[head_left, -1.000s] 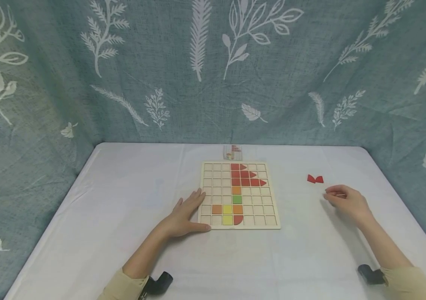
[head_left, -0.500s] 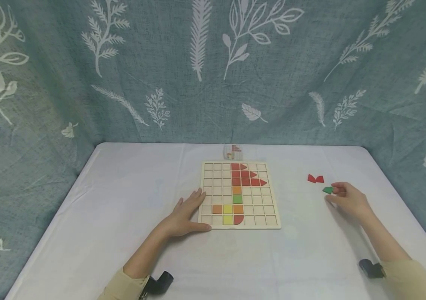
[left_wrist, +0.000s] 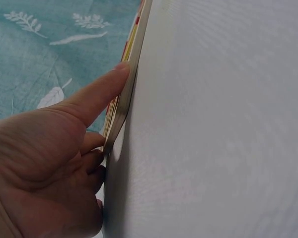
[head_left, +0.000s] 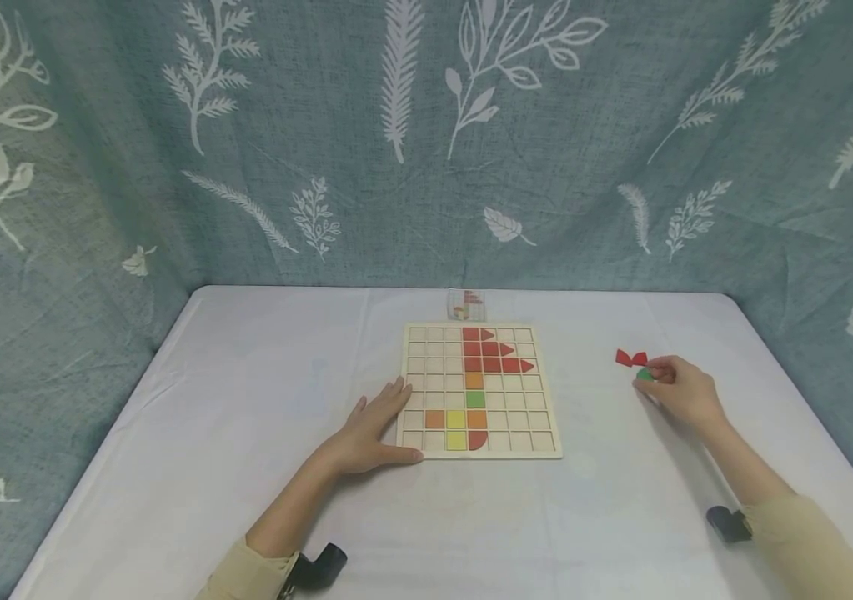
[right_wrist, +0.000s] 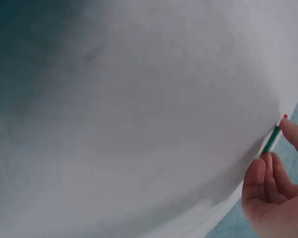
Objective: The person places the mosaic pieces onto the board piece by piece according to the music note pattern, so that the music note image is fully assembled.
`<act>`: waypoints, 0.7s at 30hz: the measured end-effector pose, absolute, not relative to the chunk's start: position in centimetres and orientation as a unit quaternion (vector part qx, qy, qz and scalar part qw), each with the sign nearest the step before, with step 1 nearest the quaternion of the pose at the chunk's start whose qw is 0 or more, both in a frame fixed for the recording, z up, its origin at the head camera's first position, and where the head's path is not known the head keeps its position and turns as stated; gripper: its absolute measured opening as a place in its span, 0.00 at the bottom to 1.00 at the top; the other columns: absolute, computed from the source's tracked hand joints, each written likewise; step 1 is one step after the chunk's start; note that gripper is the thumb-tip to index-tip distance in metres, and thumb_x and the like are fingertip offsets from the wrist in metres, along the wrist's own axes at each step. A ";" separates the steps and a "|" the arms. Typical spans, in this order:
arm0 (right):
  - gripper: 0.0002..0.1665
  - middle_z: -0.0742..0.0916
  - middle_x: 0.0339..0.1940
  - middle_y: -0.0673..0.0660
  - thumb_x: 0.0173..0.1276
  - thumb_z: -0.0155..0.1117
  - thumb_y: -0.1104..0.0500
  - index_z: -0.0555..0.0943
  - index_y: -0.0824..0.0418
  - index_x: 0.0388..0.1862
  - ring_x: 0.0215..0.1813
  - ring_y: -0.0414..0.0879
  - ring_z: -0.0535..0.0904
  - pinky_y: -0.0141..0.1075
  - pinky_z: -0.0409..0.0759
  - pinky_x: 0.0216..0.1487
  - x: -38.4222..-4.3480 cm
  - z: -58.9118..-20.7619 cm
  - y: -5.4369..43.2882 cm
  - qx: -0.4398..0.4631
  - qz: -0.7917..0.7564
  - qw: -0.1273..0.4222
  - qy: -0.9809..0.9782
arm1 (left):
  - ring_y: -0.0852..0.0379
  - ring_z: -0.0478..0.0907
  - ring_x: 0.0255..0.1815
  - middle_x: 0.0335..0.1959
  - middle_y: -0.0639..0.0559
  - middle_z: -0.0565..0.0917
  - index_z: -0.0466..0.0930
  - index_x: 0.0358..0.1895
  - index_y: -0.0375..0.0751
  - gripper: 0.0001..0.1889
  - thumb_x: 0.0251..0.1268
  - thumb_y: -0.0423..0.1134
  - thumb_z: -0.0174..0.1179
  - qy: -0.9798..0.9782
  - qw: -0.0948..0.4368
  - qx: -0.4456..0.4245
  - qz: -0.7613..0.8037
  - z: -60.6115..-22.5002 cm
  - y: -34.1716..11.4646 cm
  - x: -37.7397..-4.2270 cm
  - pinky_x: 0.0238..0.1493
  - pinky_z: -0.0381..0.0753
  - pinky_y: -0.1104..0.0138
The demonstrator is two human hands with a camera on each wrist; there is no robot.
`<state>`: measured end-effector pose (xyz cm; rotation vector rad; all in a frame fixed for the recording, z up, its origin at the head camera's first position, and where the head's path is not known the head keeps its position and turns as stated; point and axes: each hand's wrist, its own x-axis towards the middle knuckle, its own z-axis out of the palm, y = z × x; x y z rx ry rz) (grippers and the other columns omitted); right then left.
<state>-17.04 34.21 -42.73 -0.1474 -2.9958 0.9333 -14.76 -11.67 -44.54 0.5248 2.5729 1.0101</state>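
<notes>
A square wooden grid board [head_left: 516, 417] lies mid-table, with red, orange, green and yellow tiles set in some of its cells. My left hand [head_left: 366, 437] rests at the board's left front corner, fingers spread along the left edge and thumb on the front edge; the left wrist view shows the thumb [left_wrist: 102, 91] against the rim. Right of the board, my right hand [head_left: 684, 392] pinches a green tile [head_left: 644, 375] between thumb and fingers. In the right wrist view the green tile [right_wrist: 271, 139] appears edge-on. Two red tiles [head_left: 624, 357] lie just beyond it.
A small pattern card [head_left: 467, 305] stands behind the board, showing a similar coloured figure. White cloth [head_left: 261, 375] covers the table. A teal leaf-print curtain [head_left: 336, 167] hangs around the back and sides.
My right hand has shifted slightly left and away from me, bringing the green tile close to the two red tiles. The left hand and board have stayed in place.
</notes>
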 end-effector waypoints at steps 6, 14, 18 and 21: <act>0.25 0.84 0.44 0.71 0.66 0.67 0.58 0.76 0.75 0.53 0.46 0.63 0.80 0.46 0.81 0.42 -17.0 -42.6 33.7 -0.048 0.303 0.021 -0.952 | 0.48 0.38 0.79 0.79 0.44 0.47 0.51 0.77 0.37 0.52 0.54 0.53 0.71 0.903 0.164 0.183 0.352 -44.7 -11.6 -14.8 0.76 0.29 0.50; 0.36 0.82 0.57 0.64 0.66 0.66 0.44 0.74 0.66 0.64 0.51 0.41 0.80 0.23 0.75 0.44 -16.6 -42.3 31.1 -0.071 0.434 -0.005 -0.898 | 0.49 0.38 0.79 0.79 0.45 0.47 0.51 0.77 0.37 0.52 0.53 0.53 0.71 0.904 0.168 0.179 0.350 -44.6 -11.7 -14.7 0.76 0.29 0.51; 0.35 0.82 0.56 0.61 0.66 0.68 0.46 0.73 0.66 0.63 0.45 0.28 0.79 0.22 0.76 0.49 -16.5 -42.3 28.5 -0.058 0.512 -0.024 -0.857 | 0.49 0.38 0.79 0.79 0.45 0.47 0.51 0.77 0.37 0.52 0.53 0.53 0.71 0.906 0.166 0.178 0.348 -44.6 -11.7 -14.7 0.76 0.29 0.51; 0.32 0.83 0.54 0.59 0.66 0.69 0.50 0.74 0.67 0.61 0.46 0.31 0.81 0.24 0.77 0.50 -16.2 -42.3 26.2 -0.042 0.551 -0.039 -0.833 | 0.48 0.38 0.79 0.79 0.44 0.48 0.52 0.77 0.37 0.52 0.53 0.53 0.71 0.905 0.163 0.177 0.352 -44.5 -11.6 -14.7 0.76 0.29 0.50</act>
